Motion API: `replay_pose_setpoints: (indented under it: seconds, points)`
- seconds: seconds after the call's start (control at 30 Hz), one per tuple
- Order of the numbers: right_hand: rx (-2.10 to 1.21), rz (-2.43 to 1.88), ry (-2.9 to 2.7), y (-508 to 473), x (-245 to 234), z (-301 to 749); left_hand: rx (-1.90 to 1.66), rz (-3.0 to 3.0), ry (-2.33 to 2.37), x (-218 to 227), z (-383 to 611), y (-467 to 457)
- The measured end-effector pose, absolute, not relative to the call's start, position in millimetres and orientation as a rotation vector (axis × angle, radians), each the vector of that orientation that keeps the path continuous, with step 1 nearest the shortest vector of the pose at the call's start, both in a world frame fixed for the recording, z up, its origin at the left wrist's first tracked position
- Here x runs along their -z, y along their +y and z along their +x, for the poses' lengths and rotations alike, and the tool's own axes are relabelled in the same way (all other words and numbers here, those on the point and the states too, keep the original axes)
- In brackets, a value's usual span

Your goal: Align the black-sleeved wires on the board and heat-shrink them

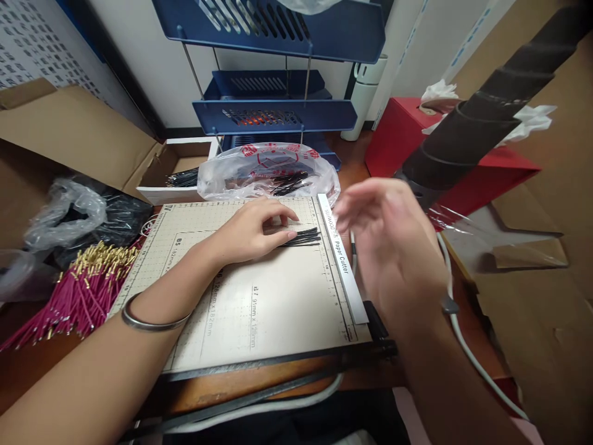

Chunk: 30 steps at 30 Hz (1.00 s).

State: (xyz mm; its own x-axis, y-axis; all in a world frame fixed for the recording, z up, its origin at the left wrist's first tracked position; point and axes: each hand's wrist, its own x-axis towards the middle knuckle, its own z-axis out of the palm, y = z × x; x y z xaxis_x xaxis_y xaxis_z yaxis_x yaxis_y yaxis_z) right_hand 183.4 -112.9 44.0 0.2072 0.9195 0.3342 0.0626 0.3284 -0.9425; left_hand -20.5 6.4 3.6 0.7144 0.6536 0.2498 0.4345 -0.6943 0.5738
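Observation:
A cream paper cutter (282, 303) with printed size grids lies on the wooden table. On its upper right part, my left hand (252, 232) is shut on a bundle of thin black cords (306, 237). The cords lie flat, their free ends pointing right and stopping just short of the white guide strip (341, 262). The fingers hide the rest of the bundle. My right hand (398, 238) is raised beside the strip, blurred, its fingers loosely bent and nothing visible in them. The cutter's black arm (259, 398) reaches out along the near edge.
Behind the cutter are a clear plastic bag (269, 170) with black cords and a white box (178, 185). Magenta cords with gold tips (88, 284) lie at left. Blue shelves (273, 114), a red tissue box (393, 136) and a dark ribbed tube (472, 136) stand farther back.

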Motion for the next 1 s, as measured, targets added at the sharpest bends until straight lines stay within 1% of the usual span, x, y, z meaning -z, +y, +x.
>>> replay_pose_setpoints:
  seconds: [0.07,0.13,0.27,0.37,1.0]
  points:
    - [-0.753,-1.143,-1.158,-88.2,-32.7,196.9,-0.586,2.456,0.831,-3.7,-21.0,7.2]
    - [-0.803,-1.256,-1.120,-66.1,-15.2,208.9,-0.571,2.466,0.814,-4.2,-21.5,7.9]
    - [-1.098,-1.215,-0.975,-51.1,19.4,212.7,-0.571,2.461,0.798,-4.8,-21.2,8.0]
    - [-1.208,-1.196,-0.967,-55.5,31.4,204.6,-0.593,2.441,0.815,-4.2,-19.8,7.5]
    - [-1.348,-1.149,-0.917,-59.8,31.2,200.7,-0.591,2.424,0.846,-3.8,-17.3,7.3]
